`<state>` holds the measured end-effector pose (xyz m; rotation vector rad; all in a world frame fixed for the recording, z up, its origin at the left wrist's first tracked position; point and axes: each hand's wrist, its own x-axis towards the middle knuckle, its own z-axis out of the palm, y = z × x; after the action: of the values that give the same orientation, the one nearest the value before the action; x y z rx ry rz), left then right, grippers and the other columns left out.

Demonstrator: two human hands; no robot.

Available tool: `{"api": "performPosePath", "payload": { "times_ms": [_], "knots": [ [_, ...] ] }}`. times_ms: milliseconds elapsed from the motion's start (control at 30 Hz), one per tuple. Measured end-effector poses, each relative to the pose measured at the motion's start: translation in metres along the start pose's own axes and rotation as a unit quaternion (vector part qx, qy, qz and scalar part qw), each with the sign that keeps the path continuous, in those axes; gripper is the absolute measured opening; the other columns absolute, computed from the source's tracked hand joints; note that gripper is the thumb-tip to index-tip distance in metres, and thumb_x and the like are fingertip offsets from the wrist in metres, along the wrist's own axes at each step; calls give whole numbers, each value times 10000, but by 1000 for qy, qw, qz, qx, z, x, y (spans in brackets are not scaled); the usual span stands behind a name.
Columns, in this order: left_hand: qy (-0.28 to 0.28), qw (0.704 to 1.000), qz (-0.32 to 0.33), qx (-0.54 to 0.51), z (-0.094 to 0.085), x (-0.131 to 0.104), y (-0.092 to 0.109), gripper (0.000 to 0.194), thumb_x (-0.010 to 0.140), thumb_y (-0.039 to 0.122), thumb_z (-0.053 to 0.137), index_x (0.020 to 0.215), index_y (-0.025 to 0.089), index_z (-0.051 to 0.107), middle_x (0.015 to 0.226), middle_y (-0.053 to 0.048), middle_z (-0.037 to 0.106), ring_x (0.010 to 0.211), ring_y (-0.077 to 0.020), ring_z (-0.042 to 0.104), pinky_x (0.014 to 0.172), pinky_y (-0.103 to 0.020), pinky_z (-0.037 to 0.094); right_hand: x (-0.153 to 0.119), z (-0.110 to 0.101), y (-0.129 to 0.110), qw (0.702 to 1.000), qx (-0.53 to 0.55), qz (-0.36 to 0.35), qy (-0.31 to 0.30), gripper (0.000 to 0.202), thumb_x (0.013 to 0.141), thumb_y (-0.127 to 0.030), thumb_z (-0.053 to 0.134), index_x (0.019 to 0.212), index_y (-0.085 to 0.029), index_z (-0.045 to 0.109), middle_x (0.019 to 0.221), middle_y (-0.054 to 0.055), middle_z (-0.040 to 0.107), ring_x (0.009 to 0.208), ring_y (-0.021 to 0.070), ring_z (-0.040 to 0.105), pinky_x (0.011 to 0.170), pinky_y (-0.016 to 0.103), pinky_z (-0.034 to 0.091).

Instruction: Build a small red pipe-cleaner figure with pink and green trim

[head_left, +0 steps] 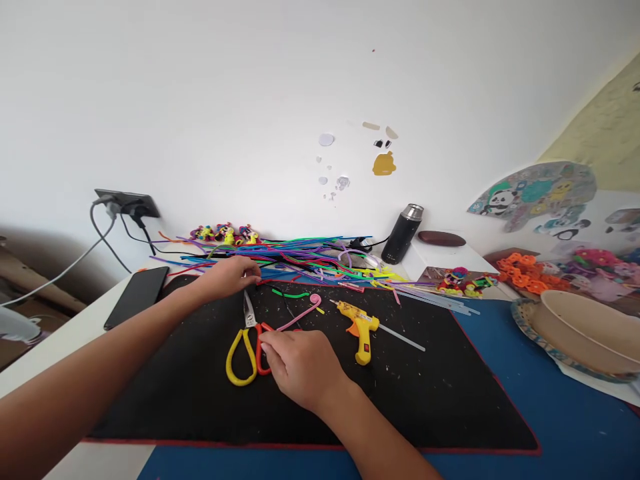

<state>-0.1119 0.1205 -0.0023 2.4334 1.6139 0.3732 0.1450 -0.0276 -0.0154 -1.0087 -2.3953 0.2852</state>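
My left hand [231, 275] reaches to the back edge of the black mat, its thumb and finger pinched at the end of a red pipe cleaner [267, 281]. My right hand [305, 367] is closed low over the mat, fingertips beside the red handle of the scissors [242, 360]; what it grips is hidden. The scissors lie with blades pointing away. A pink pipe cleaner [315, 301] with a coiled end runs toward my right hand. Short green pieces [295, 295] lie behind it. A yellow glue gun [361, 327] with a glue stick in its back rests to the right.
Many coloured pipe cleaners [300, 253] are heaped along the wall. A black flask [403, 235] stands behind, near a brown case [441, 238]. A phone [137, 297] lies at the left, below a socket with cables [127, 202]. Small figures [457, 282] and a beige basin [590, 330] are at the right.
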Motion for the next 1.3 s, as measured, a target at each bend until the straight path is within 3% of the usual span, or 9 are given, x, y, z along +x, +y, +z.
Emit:
{"api": "performPosePath", "payload": {
  "times_ms": [267,367,500,700,867,1033,1300],
  "knots": [
    [-5,998,32,47,20,-2,8,176,897,333,568,900,236,715,913,-67,749,889,-274,689,745,-331,481,2,-5,-3,999,-12,18,-31,247,1049,-253,501,1059,-209,743,882,26,814,763,197,760,615,272,406],
    [-1,998,36,47,20,-1,7,171,893,290,535,878,232,695,910,-72,744,875,-273,685,732,-334,479,2,-5,-4,999,-16,18,-40,238,1048,-258,504,1052,-210,738,883,24,812,766,196,760,609,271,403],
    [21,999,44,18,15,6,16,234,913,372,509,887,231,695,949,-72,750,863,-257,685,736,-329,484,2,-3,-5,999,-13,14,-49,231,1047,-267,506,1086,-217,728,910,14,813,784,191,762,598,272,399],
    [-13,999,34,-5,14,26,49,261,879,402,522,906,252,733,908,-41,775,825,-252,702,699,-312,480,1,-1,-4,998,-26,14,-49,228,1055,-294,496,1068,-226,713,891,4,807,775,195,764,590,284,406],
    [-30,999,43,0,22,38,57,296,900,406,530,961,259,780,969,-50,807,864,-268,727,723,-320,501,2,-1,-6,997,-38,17,-58,247,1071,-324,476,1037,-224,699,901,12,810,763,208,774,575,285,413],
    [-27,997,63,41,25,52,64,379,952,459,511,1101,250,791,1075,-80,814,939,-288,738,747,-324,515,4,-2,-9,995,-52,17,-81,239,1065,-325,489,1010,-212,693,870,15,805,740,224,774,536,292,396],
    [9,991,116,66,35,97,96,309,964,365,510,1076,236,768,1119,-84,782,1029,-298,704,852,-353,523,5,-5,-10,995,-56,15,-86,259,1073,-332,471,1006,-207,689,874,23,803,738,224,767,518,291,398]
  ]
}}
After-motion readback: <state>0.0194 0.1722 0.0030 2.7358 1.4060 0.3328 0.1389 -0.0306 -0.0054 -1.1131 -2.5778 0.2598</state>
